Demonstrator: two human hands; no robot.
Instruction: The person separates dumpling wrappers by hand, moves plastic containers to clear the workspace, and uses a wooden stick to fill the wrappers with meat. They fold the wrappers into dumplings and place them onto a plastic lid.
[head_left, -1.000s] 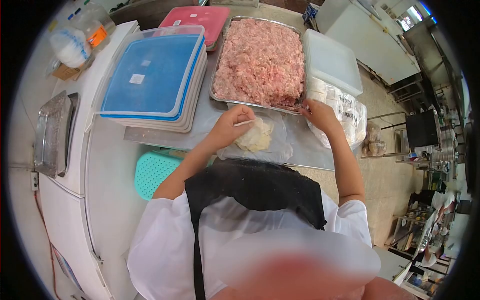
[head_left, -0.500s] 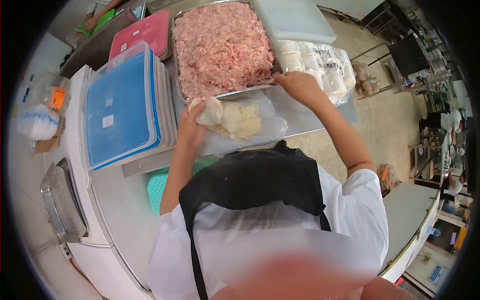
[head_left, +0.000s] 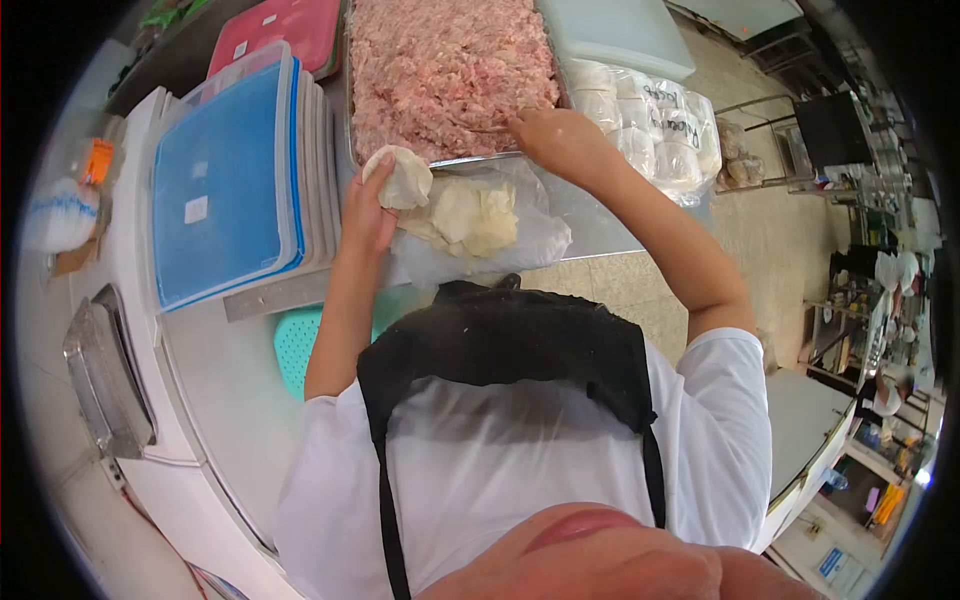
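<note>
Minced meat [head_left: 440, 70] fills the large metal tray [head_left: 349, 120] at the top, where we see our right hand [head_left: 555, 140] reaching over the near rim, fingers curled onto the meat; whether it grips anything we cannot tell. Left of the tray stands a stack of lidded containers [head_left: 225, 170]. Below the tray lies a pile of wrappers [head_left: 470, 215] on plastic. Our left hand [head_left: 368, 215] holds one wrapper [head_left: 400, 178] cupped at the tray's near edge.
</note>
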